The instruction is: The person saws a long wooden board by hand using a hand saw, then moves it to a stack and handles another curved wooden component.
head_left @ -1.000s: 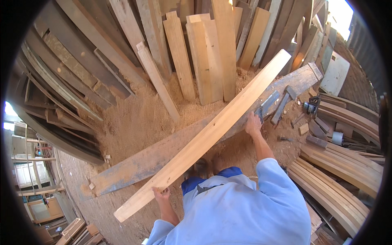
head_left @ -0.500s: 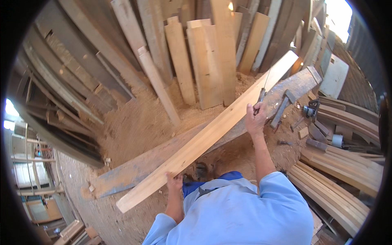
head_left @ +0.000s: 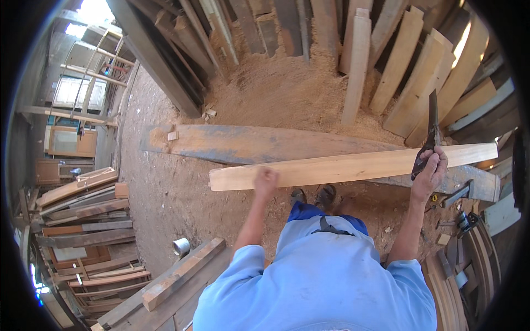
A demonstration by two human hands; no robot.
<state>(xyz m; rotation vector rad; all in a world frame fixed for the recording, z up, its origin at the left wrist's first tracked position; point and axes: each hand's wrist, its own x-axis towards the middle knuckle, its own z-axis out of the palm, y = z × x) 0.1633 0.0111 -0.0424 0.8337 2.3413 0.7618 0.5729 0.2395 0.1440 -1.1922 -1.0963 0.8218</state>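
A long pale wooden plank (head_left: 337, 167) lies crosswise in front of me, over a worn, dusty board (head_left: 259, 144). My right hand (head_left: 432, 170) is closed round the dark handle of a handsaw (head_left: 433, 113), above the plank towards its right end. The saw's blade points away from me, past the plank's far edge. My left hand (head_left: 267, 181) is over the plank's near edge, not far from its left end. Motion blurs its fingers, so I cannot make out whether they grip the plank.
Sawdust (head_left: 287, 94) covers the ground beyond the board, where planks (head_left: 397, 66) lean upright. A dark tool with a wooden handle (head_left: 458, 194) lies on the board's right end. Stacked timber (head_left: 182, 276) is at lower left, beside a white can (head_left: 181, 246).
My view has turned left, and the plank now runs nearly level across it. My left hand has shifted from gripping the plank's edge to a blurred position over it. The saw stays in my right hand.
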